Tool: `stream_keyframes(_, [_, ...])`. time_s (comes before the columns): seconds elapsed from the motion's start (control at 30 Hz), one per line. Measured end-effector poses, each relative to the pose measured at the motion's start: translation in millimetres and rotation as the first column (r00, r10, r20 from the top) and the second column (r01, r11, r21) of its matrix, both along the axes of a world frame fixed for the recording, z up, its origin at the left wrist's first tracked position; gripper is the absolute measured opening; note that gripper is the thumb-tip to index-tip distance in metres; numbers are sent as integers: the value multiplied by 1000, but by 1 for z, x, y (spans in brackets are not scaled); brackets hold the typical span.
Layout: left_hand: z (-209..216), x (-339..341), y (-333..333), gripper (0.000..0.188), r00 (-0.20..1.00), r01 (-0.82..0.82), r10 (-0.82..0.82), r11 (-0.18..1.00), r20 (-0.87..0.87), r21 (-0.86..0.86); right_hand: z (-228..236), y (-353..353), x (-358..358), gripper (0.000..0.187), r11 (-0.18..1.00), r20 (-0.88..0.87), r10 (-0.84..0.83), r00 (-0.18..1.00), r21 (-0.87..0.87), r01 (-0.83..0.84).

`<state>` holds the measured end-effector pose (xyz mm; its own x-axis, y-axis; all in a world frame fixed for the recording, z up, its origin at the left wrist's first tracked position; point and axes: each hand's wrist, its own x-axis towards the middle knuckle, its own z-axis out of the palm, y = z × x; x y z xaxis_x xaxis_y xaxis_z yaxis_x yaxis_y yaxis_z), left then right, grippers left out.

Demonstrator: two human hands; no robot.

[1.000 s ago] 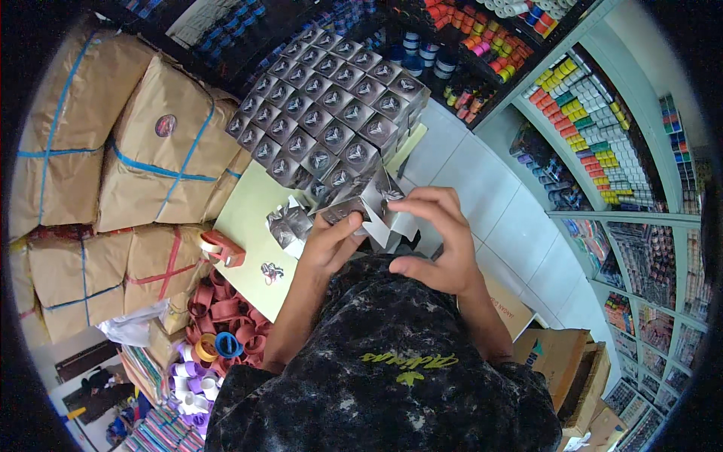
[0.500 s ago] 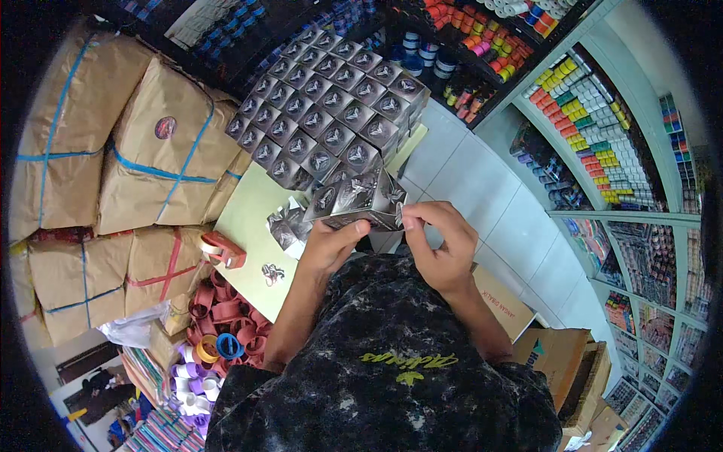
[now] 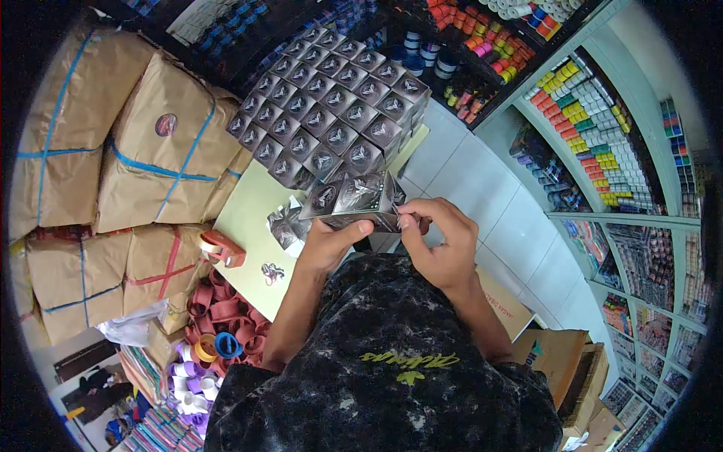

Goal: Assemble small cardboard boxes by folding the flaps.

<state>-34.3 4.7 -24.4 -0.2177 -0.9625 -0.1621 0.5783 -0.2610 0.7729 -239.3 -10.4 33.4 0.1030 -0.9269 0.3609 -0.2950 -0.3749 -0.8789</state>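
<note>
A small black-and-grey printed cardboard box (image 3: pixel 360 197) is held out over the near edge of the pale yellow table (image 3: pixel 245 197). My left hand (image 3: pixel 331 247) grips it from below, thumb along the near side. My right hand (image 3: pixel 446 239) pinches at its right end, where a flap seems to stand out; the fingers hide part of it. Just beyond stands a large block of matching boxes (image 3: pixel 320 109), packed in rows. Left of the held box lies some crumpled or folded printed card (image 3: pixel 285 230), partly covered by my left hand.
A red tape dispenser (image 3: pixel 224 248) and a small bunch of keys or tags (image 3: pixel 272 273) lie on the table. Brown wrapped parcels (image 3: pixel 162 143) rise at the left. Red rings (image 3: pixel 226 310) fill the lower left. Open cartons (image 3: pixel 561 369) stand right; shelves of thread spools (image 3: pixel 591 135) line the wall.
The held box has tilted slightly, and its right end flap sits closer in. My right fingertips have moved a little left and inward against that end.
</note>
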Motion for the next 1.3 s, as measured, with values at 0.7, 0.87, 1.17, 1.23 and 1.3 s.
stream_keyframes(0.7, [1, -1, 5, 74, 988, 98, -97, 995, -116, 4, -11, 0, -8, 42, 977, 184, 68, 980, 184, -102])
stream_keyframes(0.87, [2, -8, 8, 81, 992, 64, -65, 998, -109, -11, -13, 3, -6, 43, 962, 275, 87, 958, 227, -152])
stream_keyframes(1.17, [10, -13, 4, 59, 983, 29, -29, 1000, -181, -4, -12, 6, -6, 44, 894, 466, 106, 878, 343, -289])
stream_keyframes(1.23, [4, -9, 4, 69, 990, 47, -45, 999, -131, 9, -13, 6, -5, 44, 892, 521, 104, 847, 328, -312])
stream_keyframes(1.3, [2, -8, 5, 79, 994, 66, -64, 998, -84, 23, -13, 6, -7, 44, 885, 534, 109, 838, 332, -327])
